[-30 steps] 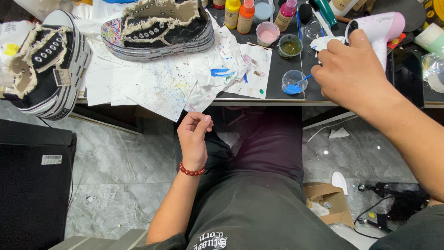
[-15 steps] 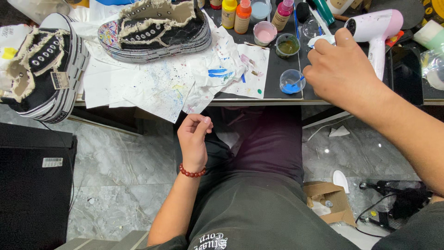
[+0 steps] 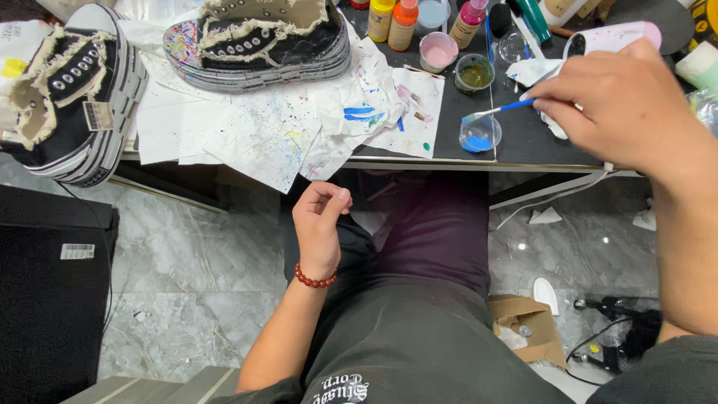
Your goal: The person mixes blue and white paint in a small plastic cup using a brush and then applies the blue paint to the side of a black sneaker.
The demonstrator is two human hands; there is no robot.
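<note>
A: R hand (image 3: 624, 101), what's it doing?

B: Fingers are pinching a thin blue-handled paintbrush (image 3: 502, 109) w/ a pale bristle tip, and a crumpled white tissue (image 3: 540, 71) is sitting under the same grip. The hand is hovering over the right part of the black worktable (image 3: 516, 142), near its front edge.

A: And the brush tip?

B: It's pointing left and hanging just above a small clear plastic cup of blue paint (image 3: 479, 135), which is standing right at the table's front edge. Can't tell if the bristles are touching the paint.

A: L hand (image 3: 319, 224)?

B: It's off the table, resting over the lap on dark trousers, w/ a dark red bead bracelet (image 3: 313, 279) at the wrist. Fingers are curling in loosely, thumb and forefinger nearly meeting, holding nothing I can make out.

A: What else is sitting around?

B: A paint-spattered white paper sheet (image 3: 262, 127) is hanging over the front edge, mid-table. On it, toward the back edge, a frayed black canvas platform shoe w/ a paint-flecked sole (image 3: 258, 41) is lying. A second black frayed canvas shoe (image 3: 71, 97) is overhanging the left end. Behind the blue cup: a small pink paint cup (image 3: 437, 51), a cup of olive-brown liquid (image 3: 474, 73), plus yellow, orange and pink bottles along the back edge. A pink-and-white hairdryer (image 3: 613, 36) is lying just beyond the R hand.
</note>
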